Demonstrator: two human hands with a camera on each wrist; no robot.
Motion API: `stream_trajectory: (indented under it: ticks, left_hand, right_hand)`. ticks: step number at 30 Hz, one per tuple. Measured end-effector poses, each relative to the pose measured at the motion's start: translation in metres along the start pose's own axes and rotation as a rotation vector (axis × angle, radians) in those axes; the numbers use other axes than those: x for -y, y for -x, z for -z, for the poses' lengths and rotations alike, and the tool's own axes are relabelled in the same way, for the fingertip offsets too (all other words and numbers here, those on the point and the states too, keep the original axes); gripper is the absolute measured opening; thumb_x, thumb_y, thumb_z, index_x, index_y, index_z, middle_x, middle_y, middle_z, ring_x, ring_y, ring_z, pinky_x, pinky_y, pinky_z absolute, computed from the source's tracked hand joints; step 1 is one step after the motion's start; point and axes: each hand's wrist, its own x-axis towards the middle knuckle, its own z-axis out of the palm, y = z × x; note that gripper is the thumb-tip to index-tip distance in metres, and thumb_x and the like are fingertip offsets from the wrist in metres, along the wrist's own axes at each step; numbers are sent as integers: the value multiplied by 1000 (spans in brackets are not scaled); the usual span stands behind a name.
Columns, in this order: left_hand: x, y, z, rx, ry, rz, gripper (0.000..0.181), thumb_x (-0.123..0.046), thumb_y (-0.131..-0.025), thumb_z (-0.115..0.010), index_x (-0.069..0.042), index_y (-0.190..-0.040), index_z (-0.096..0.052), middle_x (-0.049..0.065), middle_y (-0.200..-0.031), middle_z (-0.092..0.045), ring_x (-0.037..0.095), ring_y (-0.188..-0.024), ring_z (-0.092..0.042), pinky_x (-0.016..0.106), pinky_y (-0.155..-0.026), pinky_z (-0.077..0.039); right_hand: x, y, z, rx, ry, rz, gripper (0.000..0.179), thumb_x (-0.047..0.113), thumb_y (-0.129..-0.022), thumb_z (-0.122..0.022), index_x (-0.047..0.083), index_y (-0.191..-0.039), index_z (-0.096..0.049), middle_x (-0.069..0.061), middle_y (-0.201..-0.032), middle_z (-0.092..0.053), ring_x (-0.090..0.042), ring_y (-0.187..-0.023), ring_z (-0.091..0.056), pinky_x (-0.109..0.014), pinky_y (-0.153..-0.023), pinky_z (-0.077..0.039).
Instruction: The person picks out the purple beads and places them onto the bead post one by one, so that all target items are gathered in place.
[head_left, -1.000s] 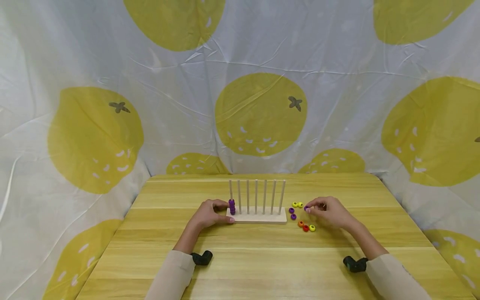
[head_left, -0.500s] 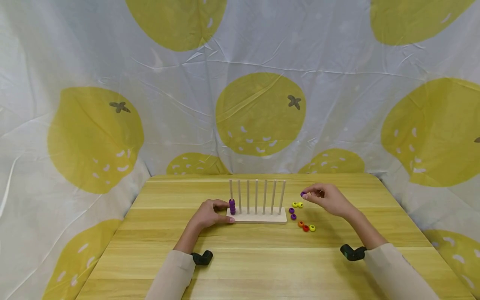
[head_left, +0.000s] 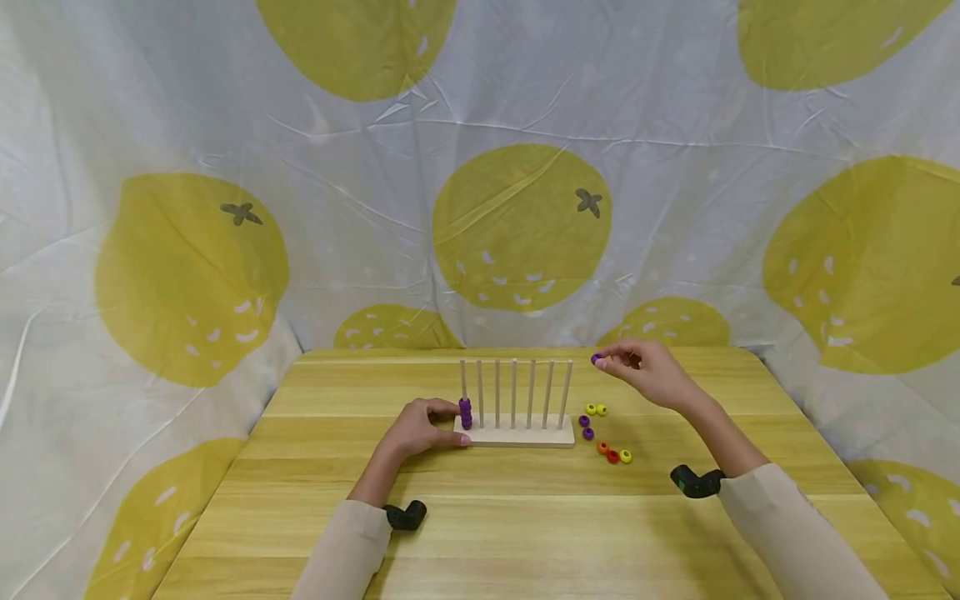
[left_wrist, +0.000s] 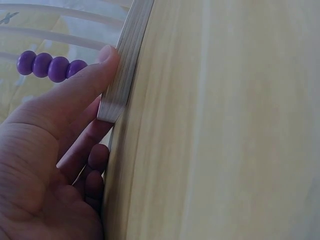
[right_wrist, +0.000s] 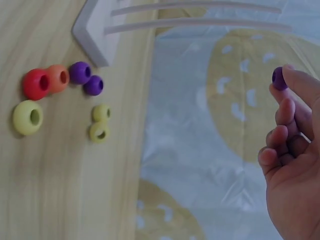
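Observation:
A pale wooden peg rack (head_left: 517, 434) with several upright pegs stands on the table. Several purple beads (head_left: 466, 414) are stacked on its leftmost peg. My left hand (head_left: 417, 428) grips the left end of the base; in the left wrist view the thumb lies on the base's edge and the stacked beads (left_wrist: 58, 69) show behind it. My right hand (head_left: 651, 373) pinches one purple bead (right_wrist: 280, 79) between thumb and forefinger, raised in the air to the right of the rack, at about peg-top height and apart from the pegs.
Loose beads lie right of the rack: two purple beads (head_left: 587, 427), two yellow beads (head_left: 596, 410), an orange bead (head_left: 603, 448), a red bead (head_left: 612, 457) and another yellow bead (head_left: 626, 457). A lemon-print cloth (head_left: 360, 250) hangs behind the wooden table (head_left: 525, 533).
My right hand has lifted the purple bead from beside the loose beads, up and slightly leftward. My left hand and the rack have stayed put.

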Motion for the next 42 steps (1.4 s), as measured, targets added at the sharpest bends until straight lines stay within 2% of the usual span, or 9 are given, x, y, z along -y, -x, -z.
stream_trajectory:
  ticks: [9, 16, 24, 29, 34, 42]
  left_hand:
    - [-1, -3, 0, -8, 1, 0, 55, -39, -70, -97, -21, -118, -78, 0, -120, -75, 17, -105, -66, 40, -94, -54]
    - [-1, -3, -1, -8, -9, 10, 55, -38, -70, -97, -21, -118, -78, -1, -119, -76, 16, -106, -66, 39, -94, -54]
    - [-6, -3, -1, -14, -3, 13, 55, -39, -70, -96, -21, -119, -78, 0, -121, -75, 19, -110, -66, 44, -98, -54]
    - [-7, -4, -2, -18, 1, 13, 55, -38, -71, -96, -20, -119, -78, 1, -122, -75, 21, -112, -67, 45, -99, -53]
    - [-8, -5, -2, -15, 13, 9, 54, -38, -71, -96, -21, -119, -78, 1, -122, -75, 23, -116, -66, 47, -101, -52]
    - [-7, -5, -2, -15, 12, 18, 53, -39, -70, -96, -22, -118, -79, -1, -120, -76, 21, -114, -67, 44, -100, -53]
  right_hand:
    - [26, -25, 3, 7, 43, 61, 30, 41, -102, -65, 17, -117, -76, -1, -82, -58, -19, -70, -47, -29, -62, -39]
    - [45, -43, -1, 32, 21, 100, 28, 37, -102, -66, 17, -119, -76, -2, -85, -60, -21, -72, -47, -30, -64, -39]
    - [67, -60, -9, 66, 6, 155, 29, 37, -103, -64, 16, -120, -75, -2, -85, -61, -20, -71, -47, -30, -64, -39]
    - [78, -70, -19, 82, -31, 181, 28, 35, -103, -65, 15, -121, -76, -9, -87, -64, -20, -71, -48, -29, -63, -39]
    - [87, -77, -33, 96, -53, 187, 27, 32, -103, -66, 14, -120, -76, -2, -89, -64, -19, -73, -50, -29, -64, -41]
    - [102, -88, -55, 123, -77, 203, 27, 32, -103, -66, 14, -119, -77, 0, -88, -63, -19, -74, -50, -29, -64, -41]
